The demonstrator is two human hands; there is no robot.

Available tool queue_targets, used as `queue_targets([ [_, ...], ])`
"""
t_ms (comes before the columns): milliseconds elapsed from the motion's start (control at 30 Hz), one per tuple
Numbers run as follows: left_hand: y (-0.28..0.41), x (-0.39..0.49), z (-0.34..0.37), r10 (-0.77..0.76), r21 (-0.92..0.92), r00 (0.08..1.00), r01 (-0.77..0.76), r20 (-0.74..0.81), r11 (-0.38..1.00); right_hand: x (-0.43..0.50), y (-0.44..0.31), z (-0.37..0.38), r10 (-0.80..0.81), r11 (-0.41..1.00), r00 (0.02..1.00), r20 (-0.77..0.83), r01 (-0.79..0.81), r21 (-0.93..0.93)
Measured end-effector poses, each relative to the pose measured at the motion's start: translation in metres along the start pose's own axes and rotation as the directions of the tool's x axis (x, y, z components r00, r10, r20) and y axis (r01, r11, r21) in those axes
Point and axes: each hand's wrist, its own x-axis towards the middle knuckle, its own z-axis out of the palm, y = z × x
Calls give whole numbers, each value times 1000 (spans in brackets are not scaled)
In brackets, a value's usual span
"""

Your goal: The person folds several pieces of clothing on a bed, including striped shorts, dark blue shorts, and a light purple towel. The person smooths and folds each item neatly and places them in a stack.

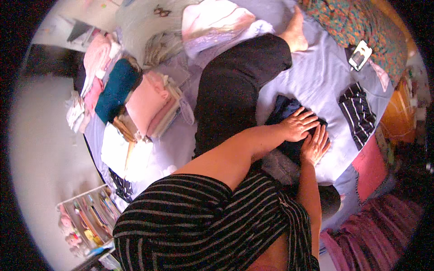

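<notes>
A dark navy or black folded garment (284, 107) lies on the pale lavender bed sheet (315, 81), beside my bent leg in dark trousers (234, 84). My left hand (300, 124) rests flat on top of it, fingers spread. Close against it, my right hand (315, 145) also lies palm down on the garment's near right side. Neither hand is closed around anything. Both hands hide much of the cloth. A black garment with white stripes (357, 117) lies crumpled to the right of my hands.
Stacked folded clothes, pink (147, 105) and teal (117, 89), sit at left beside white items (115, 147). A bright folded bundle (215, 22) lies ahead. A white-edged rectangular object (360, 55) lies at upper right near patterned fabric (359, 23). A divided rack (88, 216) stands lower left.
</notes>
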Motion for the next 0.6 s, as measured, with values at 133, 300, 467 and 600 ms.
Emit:
queue_targets([
  [133,7,5,-29,-54,-39,998,53,-26,998,-2,6,-1,-21,1000,1000,15,21,12],
  [300,5,-28,-50,-466,-336,783,345,-411,876,-4,18,-13,108,842,993,47,-116,527],
  [467,-22,-45,-24,-932,-933,357,353,62,73,-21,35,-34,372,170,867,332,-416,893],
  [600,-35,-35,2,-953,-837,295,537,67,107,-37,40,-43,356,98,781,513,-577,811],
])
